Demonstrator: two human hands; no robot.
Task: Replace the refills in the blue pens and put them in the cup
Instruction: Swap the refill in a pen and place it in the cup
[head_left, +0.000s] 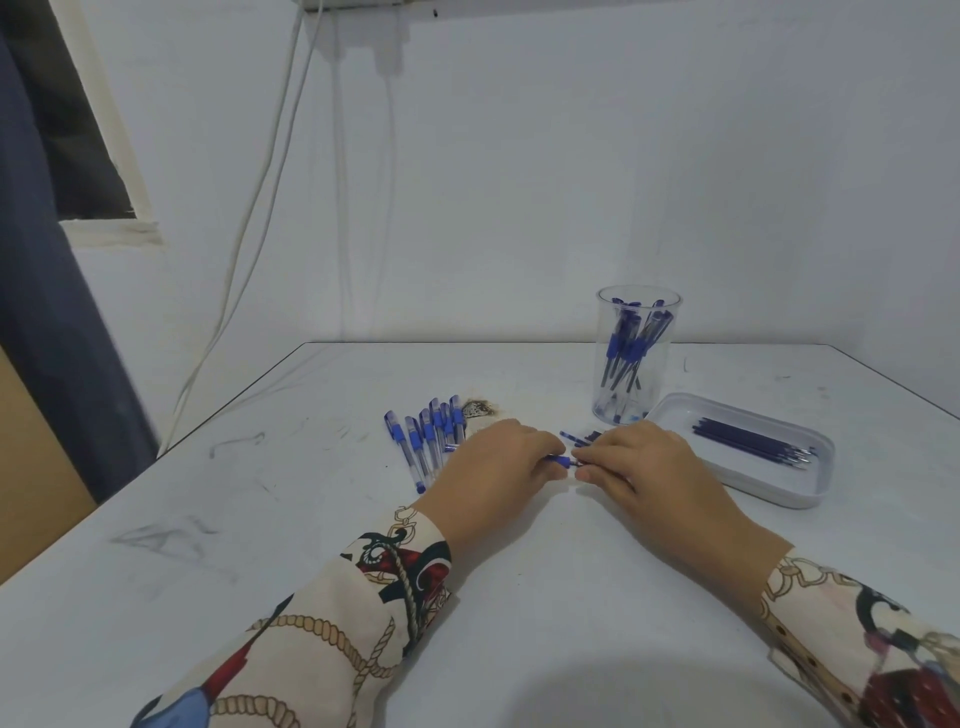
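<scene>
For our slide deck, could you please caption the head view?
Both hands work one blue pen between the pen row, cup and refill tray.

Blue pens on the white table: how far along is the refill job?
Done: several blue pens stand in the clear plastic cup. In hand: the left hand and right hand both grip one blue pen between them. Left: a row of blue capped pens on the table, with dark refills in the white tray.

Head-worn camera looks forward and down, close over the table (311, 519).
</scene>
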